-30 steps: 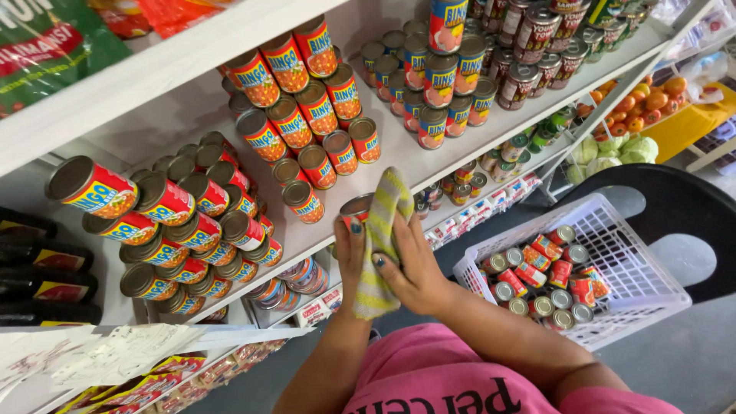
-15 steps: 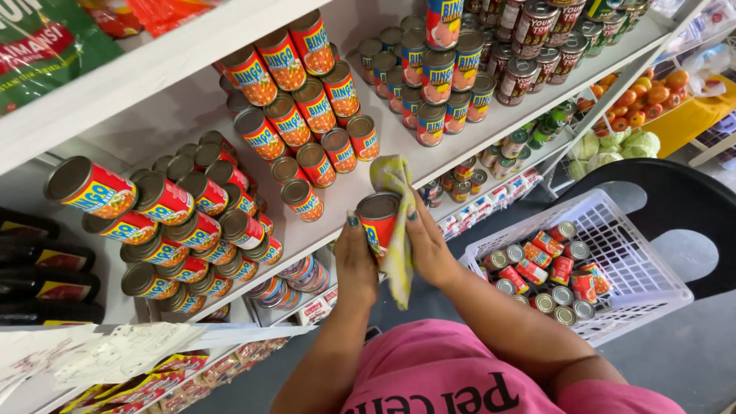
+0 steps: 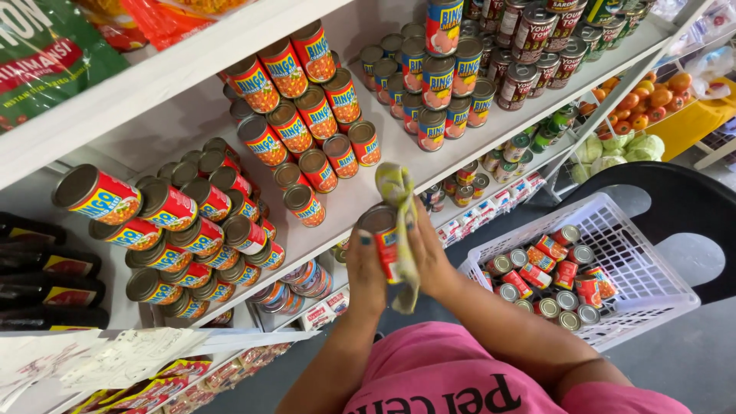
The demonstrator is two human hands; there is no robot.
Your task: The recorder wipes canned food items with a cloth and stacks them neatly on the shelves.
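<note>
My left hand (image 3: 366,264) grips a red-labelled tin can (image 3: 382,234) and holds it up in front of the white shelf (image 3: 368,188). My right hand (image 3: 428,257) holds a yellow-green patterned cloth (image 3: 401,226) pressed against the can's side; the cloth's top end sticks up above the can. The can sits close to stacked red and orange cans (image 3: 307,115) on the shelf. A white plastic basket (image 3: 636,253) with several small cans stands to the right, below my right forearm.
More red cans (image 3: 176,230) are stacked at the left of the shelf, dark bottles (image 3: 46,268) further left. Blue and dark cans (image 3: 452,69) stand at the upper right. Oranges and cabbages (image 3: 629,123) lie beyond. A black round seat (image 3: 682,199) holds the basket.
Both hands have risen toward the shelf. The can was hidden under the cloth; now its top and label show, with the cloth shifted to its right side.
</note>
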